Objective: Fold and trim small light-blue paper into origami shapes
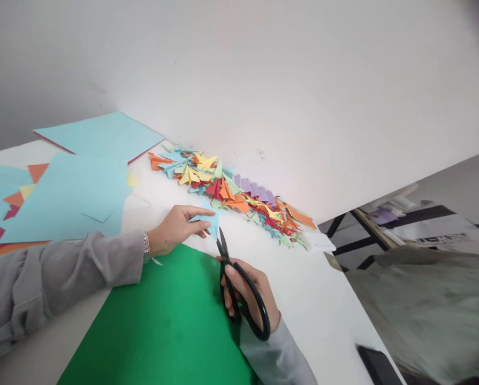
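Observation:
Between the thumb and fingers of my left hand (179,227) is a small light blue paper piece (214,222), held just above the white table. My right hand (259,289) grips black-handled scissors (224,248) by their loops. The blades point up and away, with their tips at the lower edge of the blue paper. From this angle I cannot tell whether the blades are cutting into it. Under both hands lies a large green sheet (162,321).
Many small folded paper shapes (223,190) in mixed colours lie in a long heap along the wall. Large light blue sheets (74,192) and coloured scraps cover the left side. A dark phone-like object (378,365) rests by the table's right edge.

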Demonstrator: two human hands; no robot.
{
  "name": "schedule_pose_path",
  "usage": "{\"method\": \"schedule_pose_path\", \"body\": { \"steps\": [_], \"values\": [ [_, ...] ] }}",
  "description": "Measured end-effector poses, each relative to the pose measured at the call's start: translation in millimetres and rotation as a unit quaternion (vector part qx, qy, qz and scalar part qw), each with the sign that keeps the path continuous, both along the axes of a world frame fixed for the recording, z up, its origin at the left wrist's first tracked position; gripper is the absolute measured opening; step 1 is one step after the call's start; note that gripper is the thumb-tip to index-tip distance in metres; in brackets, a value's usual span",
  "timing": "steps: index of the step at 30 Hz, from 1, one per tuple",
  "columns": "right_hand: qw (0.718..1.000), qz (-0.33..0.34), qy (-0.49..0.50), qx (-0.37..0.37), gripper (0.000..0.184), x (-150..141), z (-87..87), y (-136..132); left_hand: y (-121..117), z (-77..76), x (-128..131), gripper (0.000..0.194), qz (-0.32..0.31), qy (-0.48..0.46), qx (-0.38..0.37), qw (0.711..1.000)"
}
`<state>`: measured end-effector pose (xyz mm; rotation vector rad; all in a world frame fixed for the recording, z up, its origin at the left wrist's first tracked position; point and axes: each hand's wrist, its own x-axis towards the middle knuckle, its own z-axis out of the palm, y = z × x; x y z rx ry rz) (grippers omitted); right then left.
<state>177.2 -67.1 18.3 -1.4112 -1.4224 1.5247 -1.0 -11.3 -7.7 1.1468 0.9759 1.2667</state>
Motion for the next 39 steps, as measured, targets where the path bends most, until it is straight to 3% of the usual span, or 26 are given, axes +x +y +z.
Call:
{"method": "schedule_pose_path", "body": {
  "steps": [11,39],
  "values": [
    [0.999,0.003,-0.036,0.026,0.057,1.1,-11.6,-0.9,0.0,-1.1,0.3,0.037,0.006,0.010,0.004,1.000],
    [1.000,-0.019,0.005,-0.014,0.057,-3.5,-5.4,-1.1,-1.1,-0.5,1.6,0.035,0.006,-0.029,-0.017,0.999]
  ]
}}
